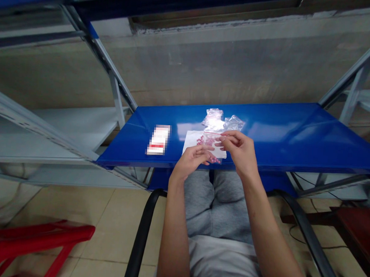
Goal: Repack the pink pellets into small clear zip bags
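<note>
My left hand (192,157) and my right hand (238,148) both pinch a small clear zip bag (212,140) with a red seal line, held just above the front of the blue shelf (284,131). Small pink beads show inside the bag and near my left fingertips. Under the bag lies a white sheet (191,139) on the shelf. A small heap of empty clear bags (221,120) rests just behind my hands.
A blurred white and red card (159,140) lies on the shelf to the left. Grey metal rack struts (115,79) rise on both sides. A red plastic stool (37,240) stands on the tiled floor at lower left. Black chair arms (143,231) flank my legs.
</note>
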Demonstrator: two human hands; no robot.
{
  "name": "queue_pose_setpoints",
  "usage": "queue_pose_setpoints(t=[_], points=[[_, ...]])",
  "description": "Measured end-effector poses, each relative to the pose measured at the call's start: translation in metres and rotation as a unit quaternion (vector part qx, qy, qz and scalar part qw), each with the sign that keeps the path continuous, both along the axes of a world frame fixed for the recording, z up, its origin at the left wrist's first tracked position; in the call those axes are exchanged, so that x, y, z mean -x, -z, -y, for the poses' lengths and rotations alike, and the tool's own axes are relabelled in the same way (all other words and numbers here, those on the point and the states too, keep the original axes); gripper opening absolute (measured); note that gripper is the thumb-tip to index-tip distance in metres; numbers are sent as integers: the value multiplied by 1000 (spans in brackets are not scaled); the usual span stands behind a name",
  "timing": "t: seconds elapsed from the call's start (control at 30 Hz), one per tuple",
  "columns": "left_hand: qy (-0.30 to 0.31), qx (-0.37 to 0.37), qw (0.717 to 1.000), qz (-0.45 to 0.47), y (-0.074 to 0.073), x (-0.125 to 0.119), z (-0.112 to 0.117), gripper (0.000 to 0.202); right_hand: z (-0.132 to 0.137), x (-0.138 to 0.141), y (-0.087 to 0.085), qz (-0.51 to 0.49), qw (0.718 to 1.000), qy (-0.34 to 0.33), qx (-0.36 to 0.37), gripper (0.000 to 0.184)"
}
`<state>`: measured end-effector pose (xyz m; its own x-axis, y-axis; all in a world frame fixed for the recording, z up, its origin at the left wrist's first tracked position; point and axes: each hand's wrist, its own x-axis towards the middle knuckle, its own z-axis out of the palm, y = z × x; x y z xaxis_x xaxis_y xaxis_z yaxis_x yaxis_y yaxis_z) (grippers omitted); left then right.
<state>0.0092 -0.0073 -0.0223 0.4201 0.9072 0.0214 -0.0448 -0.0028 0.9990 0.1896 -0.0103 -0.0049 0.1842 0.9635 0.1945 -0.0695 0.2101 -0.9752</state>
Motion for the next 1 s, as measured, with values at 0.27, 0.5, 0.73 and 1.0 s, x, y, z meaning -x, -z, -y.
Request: queue_pose_setpoints(t=[0.27, 0.5, 0.73, 1.0], points=[[-122, -61, 991, -7, -3, 1, -3, 38, 2, -7, -1, -34, 998, -30, 41, 33], [-240, -147, 959, 20, -1, -16, -12, 32, 5, -3, -2, -30, 994, -92, 45, 39], [-267, -155, 950, 50, -1, -17, -10, 24, 3, -1, 2, -26, 992, -116, 47, 42], [-284, -152, 946, 39, 1, -16, -9, 22, 4, 0, 4, 3, 995, -89, 34, 37]])
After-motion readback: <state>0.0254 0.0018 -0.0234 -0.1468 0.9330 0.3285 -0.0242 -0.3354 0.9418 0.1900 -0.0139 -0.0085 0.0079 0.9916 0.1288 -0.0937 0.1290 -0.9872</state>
